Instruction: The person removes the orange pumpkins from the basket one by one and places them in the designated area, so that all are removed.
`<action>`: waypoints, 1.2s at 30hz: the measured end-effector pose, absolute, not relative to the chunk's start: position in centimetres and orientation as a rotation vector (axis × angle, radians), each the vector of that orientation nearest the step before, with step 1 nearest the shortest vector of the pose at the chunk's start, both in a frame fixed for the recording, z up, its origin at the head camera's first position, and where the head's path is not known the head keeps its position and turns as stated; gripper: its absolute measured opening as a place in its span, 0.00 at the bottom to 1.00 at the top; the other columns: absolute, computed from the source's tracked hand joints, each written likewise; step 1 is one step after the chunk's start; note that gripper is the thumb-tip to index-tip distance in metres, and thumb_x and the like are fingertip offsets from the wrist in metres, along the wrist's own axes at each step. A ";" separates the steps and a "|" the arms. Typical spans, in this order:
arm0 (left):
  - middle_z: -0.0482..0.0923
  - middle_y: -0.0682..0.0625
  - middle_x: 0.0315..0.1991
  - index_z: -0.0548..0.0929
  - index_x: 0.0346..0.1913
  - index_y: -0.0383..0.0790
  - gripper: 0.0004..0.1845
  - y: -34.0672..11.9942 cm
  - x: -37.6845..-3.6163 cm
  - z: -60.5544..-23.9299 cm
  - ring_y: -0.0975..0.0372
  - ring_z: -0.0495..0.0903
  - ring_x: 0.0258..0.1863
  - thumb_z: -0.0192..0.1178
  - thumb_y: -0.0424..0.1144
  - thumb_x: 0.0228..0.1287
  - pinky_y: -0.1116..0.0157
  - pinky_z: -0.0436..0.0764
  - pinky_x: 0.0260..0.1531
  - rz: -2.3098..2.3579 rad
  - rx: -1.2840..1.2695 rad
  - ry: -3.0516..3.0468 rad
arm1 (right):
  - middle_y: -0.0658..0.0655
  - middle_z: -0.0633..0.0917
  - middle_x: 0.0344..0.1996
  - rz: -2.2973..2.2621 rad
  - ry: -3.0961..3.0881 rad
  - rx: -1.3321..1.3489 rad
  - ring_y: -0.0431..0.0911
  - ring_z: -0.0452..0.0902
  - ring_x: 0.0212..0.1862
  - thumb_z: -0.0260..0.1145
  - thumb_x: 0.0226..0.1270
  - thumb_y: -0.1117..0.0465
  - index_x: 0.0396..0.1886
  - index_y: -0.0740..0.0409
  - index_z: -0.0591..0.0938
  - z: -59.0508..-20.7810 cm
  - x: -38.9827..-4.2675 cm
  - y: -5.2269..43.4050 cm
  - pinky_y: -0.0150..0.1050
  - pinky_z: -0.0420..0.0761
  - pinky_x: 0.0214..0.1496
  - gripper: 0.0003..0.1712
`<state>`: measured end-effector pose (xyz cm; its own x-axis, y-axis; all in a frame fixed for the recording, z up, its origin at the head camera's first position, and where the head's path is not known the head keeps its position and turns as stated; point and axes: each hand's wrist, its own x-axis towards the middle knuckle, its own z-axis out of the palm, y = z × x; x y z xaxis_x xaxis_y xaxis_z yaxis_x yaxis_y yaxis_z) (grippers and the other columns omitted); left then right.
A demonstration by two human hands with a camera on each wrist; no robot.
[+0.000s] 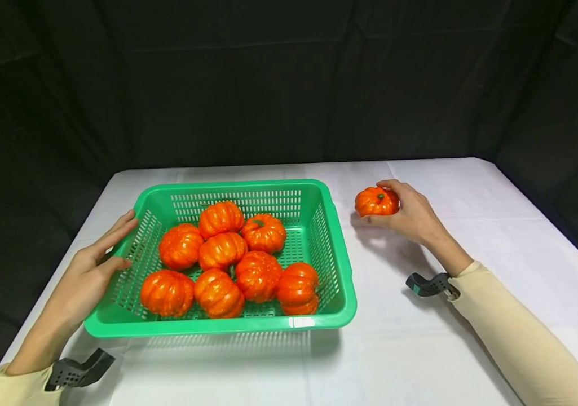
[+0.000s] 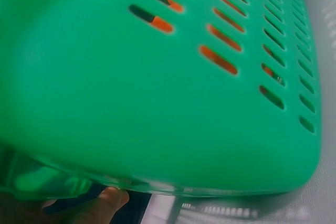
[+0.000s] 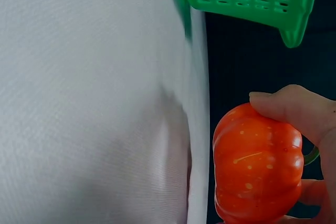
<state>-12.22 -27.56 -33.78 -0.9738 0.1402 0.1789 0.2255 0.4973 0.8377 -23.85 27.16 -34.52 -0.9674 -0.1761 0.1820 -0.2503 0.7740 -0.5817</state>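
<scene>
In the head view, my right hand [image 1: 410, 214] grips a small orange pumpkin [image 1: 374, 202] to the right of the basket. Its green stem shows on top, and a shadow falls on the cloth beneath. The right wrist view shows the thumb across one side of this ribbed, speckled pumpkin [image 3: 257, 166] and fingers at the other. My left hand [image 1: 85, 276] rests at the left rim of a green plastic basket [image 1: 342, 282], fingers fairly straight and thumb reaching over the rim. In the left wrist view, a fingertip touches the rim below the slotted green wall [image 2: 157, 103].
Several similar pumpkins [image 1: 258, 276] lie inside the basket, mostly toward its left and front. White cloth [image 1: 395, 349] covers the table. A black curtain [image 1: 268, 84] hangs behind it. Each wrist wears a dark camera band [image 1: 431, 285].
</scene>
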 end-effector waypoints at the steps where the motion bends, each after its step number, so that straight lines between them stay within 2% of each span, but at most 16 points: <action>1: 0.49 0.54 0.84 0.62 0.82 0.44 0.35 -27.5 -12.2 -33.8 0.53 0.47 0.81 0.48 0.24 0.74 0.61 0.48 0.77 -1.501 -0.324 -2.641 | 0.71 0.76 0.62 0.962 -2.849 0.343 0.65 0.71 0.60 0.80 0.59 0.55 0.70 0.67 0.71 -34.6 -23.9 27.2 0.66 0.75 0.63 0.44; 6: 0.49 0.55 0.83 0.61 0.82 0.44 0.35 -27.5 -12.3 -33.7 0.52 0.46 0.81 0.48 0.24 0.75 0.51 0.45 0.78 -1.500 -0.318 -2.644 | 0.71 0.76 0.64 0.963 -2.872 0.335 0.66 0.71 0.62 0.80 0.60 0.53 0.71 0.67 0.70 -34.9 -24.0 27.3 0.66 0.74 0.64 0.46; 8: 0.49 0.55 0.83 0.61 0.82 0.45 0.35 -27.5 -12.2 -33.8 0.52 0.46 0.81 0.48 0.25 0.75 0.51 0.45 0.78 -1.498 -0.320 -2.644 | 0.72 0.76 0.63 0.953 -2.884 0.335 0.66 0.71 0.62 0.80 0.60 0.54 0.71 0.68 0.70 -35.1 -24.0 27.3 0.66 0.73 0.65 0.46; 12: 0.49 0.54 0.83 0.62 0.82 0.44 0.35 -27.6 -12.2 -33.8 0.52 0.47 0.81 0.49 0.24 0.74 0.62 0.48 0.77 -1.487 -0.323 -2.645 | 0.73 0.76 0.63 0.936 -2.899 0.338 0.67 0.71 0.61 0.79 0.60 0.55 0.71 0.69 0.69 -35.3 -24.1 27.4 0.66 0.73 0.65 0.45; 15: 0.49 0.54 0.83 0.62 0.82 0.44 0.35 -27.5 -12.2 -33.8 0.52 0.48 0.81 0.49 0.24 0.74 0.61 0.48 0.77 -1.481 -0.319 -2.647 | 0.73 0.76 0.63 0.924 -2.900 0.347 0.67 0.71 0.61 0.79 0.60 0.56 0.71 0.70 0.69 -35.4 -24.2 27.4 0.66 0.73 0.65 0.45; 17: 0.49 0.54 0.83 0.62 0.82 0.44 0.35 -27.5 -12.2 -33.8 0.51 0.47 0.81 0.49 0.24 0.74 0.52 0.47 0.78 -1.483 -0.319 -2.646 | 0.73 0.76 0.63 0.918 -2.898 0.354 0.67 0.71 0.61 0.79 0.60 0.56 0.71 0.70 0.69 -35.4 -24.2 27.5 0.65 0.73 0.65 0.45; 22: 0.48 0.54 0.84 0.61 0.82 0.44 0.36 -27.5 -12.3 -33.7 0.49 0.46 0.81 0.48 0.24 0.74 0.41 0.45 0.76 -1.496 -0.323 -2.644 | 0.73 0.76 0.62 0.914 -2.894 0.372 0.67 0.71 0.61 0.79 0.60 0.58 0.70 0.71 0.70 -35.7 -24.3 27.4 0.65 0.73 0.65 0.44; 30: 0.48 0.54 0.84 0.60 0.82 0.44 0.35 -27.5 -12.2 -33.7 0.49 0.46 0.81 0.48 0.25 0.74 0.42 0.44 0.76 -1.495 -0.320 -2.647 | 0.73 0.76 0.63 0.911 -2.901 0.387 0.67 0.71 0.62 0.79 0.60 0.58 0.71 0.71 0.69 -36.0 -24.4 27.3 0.65 0.72 0.66 0.44; 36: 0.48 0.53 0.84 0.60 0.82 0.44 0.35 -27.4 -12.2 -33.7 0.50 0.46 0.81 0.48 0.24 0.74 0.42 0.44 0.76 -1.498 -0.318 -2.648 | 0.74 0.73 0.66 0.897 -2.951 0.371 0.67 0.71 0.62 0.79 0.59 0.57 0.76 0.69 0.64 -35.6 -24.3 27.2 0.66 0.72 0.65 0.50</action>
<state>-12.22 -27.41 -33.66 -0.9750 0.1395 0.1732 0.2203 0.4994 0.8379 -24.27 27.24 -35.58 -0.9709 -0.2164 0.1026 -0.2369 0.8047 -0.5444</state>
